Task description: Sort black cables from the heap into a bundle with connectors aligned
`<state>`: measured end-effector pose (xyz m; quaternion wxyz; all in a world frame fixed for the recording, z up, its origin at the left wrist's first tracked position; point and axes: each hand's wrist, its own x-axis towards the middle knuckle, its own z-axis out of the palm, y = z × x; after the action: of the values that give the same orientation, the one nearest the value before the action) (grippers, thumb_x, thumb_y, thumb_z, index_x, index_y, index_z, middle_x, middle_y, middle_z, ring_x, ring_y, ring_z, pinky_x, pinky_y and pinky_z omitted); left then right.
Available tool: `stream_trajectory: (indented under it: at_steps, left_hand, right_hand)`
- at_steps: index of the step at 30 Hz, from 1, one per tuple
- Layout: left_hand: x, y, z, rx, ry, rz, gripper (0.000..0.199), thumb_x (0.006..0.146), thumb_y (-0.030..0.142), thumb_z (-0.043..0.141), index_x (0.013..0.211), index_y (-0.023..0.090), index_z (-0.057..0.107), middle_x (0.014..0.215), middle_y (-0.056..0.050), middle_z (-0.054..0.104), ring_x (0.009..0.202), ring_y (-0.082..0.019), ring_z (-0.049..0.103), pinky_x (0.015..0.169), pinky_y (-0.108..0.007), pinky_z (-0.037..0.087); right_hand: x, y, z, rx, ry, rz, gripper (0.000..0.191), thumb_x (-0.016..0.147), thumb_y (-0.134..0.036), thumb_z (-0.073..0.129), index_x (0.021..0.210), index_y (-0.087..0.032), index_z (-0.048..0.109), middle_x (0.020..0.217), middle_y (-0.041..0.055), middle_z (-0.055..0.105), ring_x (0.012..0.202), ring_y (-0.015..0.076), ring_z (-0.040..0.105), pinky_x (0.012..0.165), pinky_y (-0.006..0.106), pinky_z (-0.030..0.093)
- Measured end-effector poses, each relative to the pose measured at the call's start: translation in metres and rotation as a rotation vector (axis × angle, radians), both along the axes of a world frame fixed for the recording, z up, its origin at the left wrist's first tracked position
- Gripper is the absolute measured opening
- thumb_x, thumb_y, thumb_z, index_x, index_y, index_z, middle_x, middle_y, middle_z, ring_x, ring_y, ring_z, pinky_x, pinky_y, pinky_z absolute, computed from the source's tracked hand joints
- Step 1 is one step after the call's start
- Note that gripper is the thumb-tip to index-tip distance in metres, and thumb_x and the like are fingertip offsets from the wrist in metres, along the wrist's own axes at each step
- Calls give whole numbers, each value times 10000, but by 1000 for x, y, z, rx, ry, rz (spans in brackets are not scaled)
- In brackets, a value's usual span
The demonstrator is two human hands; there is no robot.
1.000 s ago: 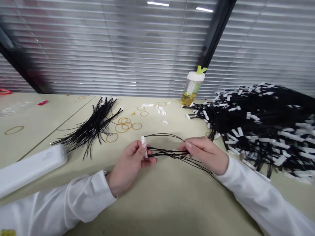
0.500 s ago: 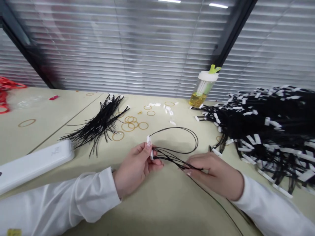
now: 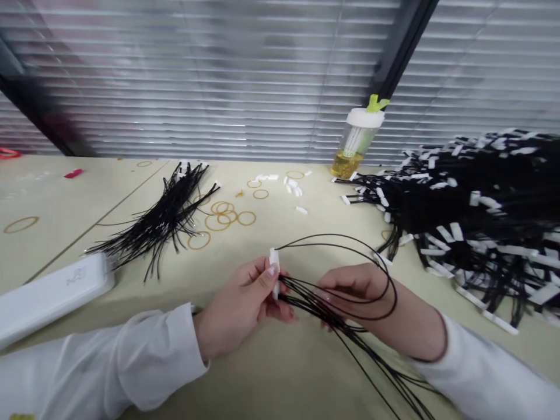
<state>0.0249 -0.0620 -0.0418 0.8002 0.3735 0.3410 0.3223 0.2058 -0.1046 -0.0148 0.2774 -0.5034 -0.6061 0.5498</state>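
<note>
My left hand (image 3: 245, 303) pinches a white connector strip (image 3: 274, 265) upright between thumb and fingers. Black cables (image 3: 306, 291) run from the strip toward the right. My right hand (image 3: 363, 297) closes its fingers round these cables, a short way from the connector, and their loose ends trail toward the lower right. One thin cable loop (image 3: 389, 274) arches from the top of the strip and passes over the back of my right hand.
A loose bundle of black cables (image 3: 168, 216) and yellow rubber bands (image 3: 223, 216) lie at the back left, a white power bank (image 3: 56, 291) before them. A bottle (image 3: 356, 143) stands at the back; a large cable pile (image 3: 490, 186) fills the right.
More cables now show between my hands, and their ends trail further toward the lower right. The thin loop has swung right, over my right hand. The view has shifted slightly.
</note>
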Motion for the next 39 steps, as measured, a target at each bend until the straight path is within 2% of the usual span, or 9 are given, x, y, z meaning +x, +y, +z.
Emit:
stream_trajectory:
  at_steps: [4,11,16,21,25,29,34,36,39]
  left_hand:
    - [0,-2,-2,73,78,-48,304,715,434,590,757,143,511,619,36,538,446,-91,579,505,-244,504]
    - [-2,-3,-3,144,131,-92,312,715,448,581,768,147,522,637,17,548,466,-105,581,504,-259,507]
    - [-1,-2,-4,150,140,-110,322,705,457,587,762,147,520,625,24,539,453,-90,560,479,-238,492]
    - [0,-2,-6,123,109,-138,284,725,421,579,753,148,503,628,35,535,467,-76,555,499,-229,494]
    - [0,-6,-4,124,105,-129,313,698,434,599,715,141,490,585,40,523,416,-83,549,470,-245,486]
    - [3,-7,-4,145,87,-106,354,670,467,610,716,136,492,581,41,512,393,-83,540,455,-258,483]
    - [3,-7,-7,113,52,-44,364,689,483,588,762,149,464,604,50,505,390,-71,539,451,-238,471]
    - [3,-6,-7,87,39,-19,341,711,464,578,771,150,460,609,48,508,400,-62,532,469,-233,472]
    - [2,-6,-4,38,25,15,284,759,420,545,771,151,452,613,45,510,408,-57,528,486,-228,468]
  right_hand:
    - [-5,2,-5,98,-25,-1,269,772,-379,526,669,-135,574,541,-25,458,482,45,359,426,158,283]
    - [-14,1,-4,236,-148,9,253,827,-288,401,662,-143,527,542,-25,453,496,49,350,448,154,303]
    - [-16,1,-5,223,-152,-2,269,822,-302,387,648,-142,513,536,-26,442,497,52,350,450,160,307]
    - [-18,0,-5,217,-315,-2,271,815,-305,378,659,-142,527,544,-19,469,509,65,378,472,177,325]
    - [-20,-5,-4,366,-519,30,226,797,-236,377,633,-160,513,551,-12,495,519,85,424,483,199,327]
    - [-11,-4,-8,640,-787,29,170,744,-150,410,624,-171,528,591,0,520,542,99,469,524,215,348]
    - [26,5,4,949,-1112,-174,234,817,-260,402,718,-180,598,651,49,550,616,147,519,587,260,367]
    - [41,5,13,998,-1194,-371,222,808,-298,431,773,-185,619,614,47,563,572,159,517,545,266,340]
    - [55,4,25,1031,-1058,-721,194,769,-304,499,815,-182,641,564,36,573,490,143,498,499,262,320]
